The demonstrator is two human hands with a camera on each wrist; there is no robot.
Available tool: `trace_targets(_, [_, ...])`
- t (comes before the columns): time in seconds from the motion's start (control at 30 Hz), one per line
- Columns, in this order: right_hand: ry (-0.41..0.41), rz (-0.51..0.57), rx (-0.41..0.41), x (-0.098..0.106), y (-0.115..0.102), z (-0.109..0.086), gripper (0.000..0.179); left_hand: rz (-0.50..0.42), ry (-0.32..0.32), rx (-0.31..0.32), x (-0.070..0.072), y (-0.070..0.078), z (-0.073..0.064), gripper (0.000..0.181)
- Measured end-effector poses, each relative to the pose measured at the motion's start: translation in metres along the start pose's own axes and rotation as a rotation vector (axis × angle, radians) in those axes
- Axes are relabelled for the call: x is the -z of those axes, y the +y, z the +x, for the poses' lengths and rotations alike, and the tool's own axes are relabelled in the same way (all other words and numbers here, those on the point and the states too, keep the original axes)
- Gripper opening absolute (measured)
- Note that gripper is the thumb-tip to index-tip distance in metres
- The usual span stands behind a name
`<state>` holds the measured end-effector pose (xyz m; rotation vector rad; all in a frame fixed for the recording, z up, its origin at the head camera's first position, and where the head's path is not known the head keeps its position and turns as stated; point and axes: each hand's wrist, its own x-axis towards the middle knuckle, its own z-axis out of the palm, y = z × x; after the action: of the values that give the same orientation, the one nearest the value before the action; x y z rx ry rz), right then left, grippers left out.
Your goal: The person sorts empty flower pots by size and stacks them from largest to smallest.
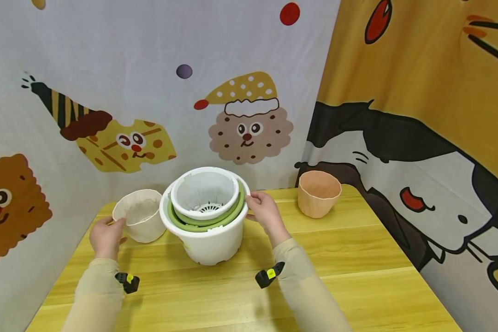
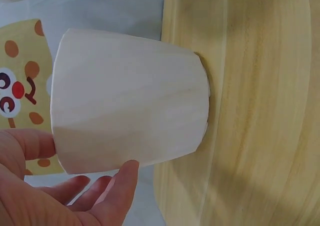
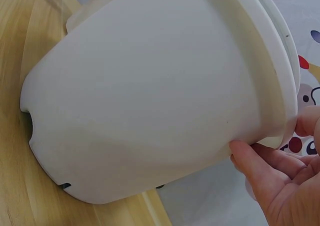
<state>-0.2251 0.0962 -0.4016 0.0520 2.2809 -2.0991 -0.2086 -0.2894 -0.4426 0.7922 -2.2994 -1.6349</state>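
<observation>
A large white plastic pot [image 1: 213, 249] stands upright on the table, with green pots [image 1: 191, 226] nested inside it and a smaller white pot [image 1: 199, 188] with a slotted bottom innermost. My right hand [image 1: 269, 213] pinches the large pot's rim on its right side; in the right wrist view, fingers [image 3: 252, 161] lie under the rim against the wall. To the left, a cream pot [image 1: 144, 229] with faceted sides stands close beside the nest. My left hand [image 1: 105, 237] holds its left edge, one digit at the rim and other fingers [image 2: 122, 186] along the side.
A peach faceted pot [image 1: 318, 203] stands at the table's back right. The wooden table [image 1: 199, 299] meets a printed cloth [image 1: 145, 50] behind, and a yellow and black printed cloth [image 1: 419, 120] hangs on the right. Each wrist bears a small black camera [image 1: 128, 282].
</observation>
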Motion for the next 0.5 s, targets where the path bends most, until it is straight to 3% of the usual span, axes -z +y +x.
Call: trace_targets(0.5, [0.0,0.004,0.008,0.0006,0.0028,0.0021,0.04,-0.017,-0.004,0.016,0.001,-0.0023,-0.0019,0.059])
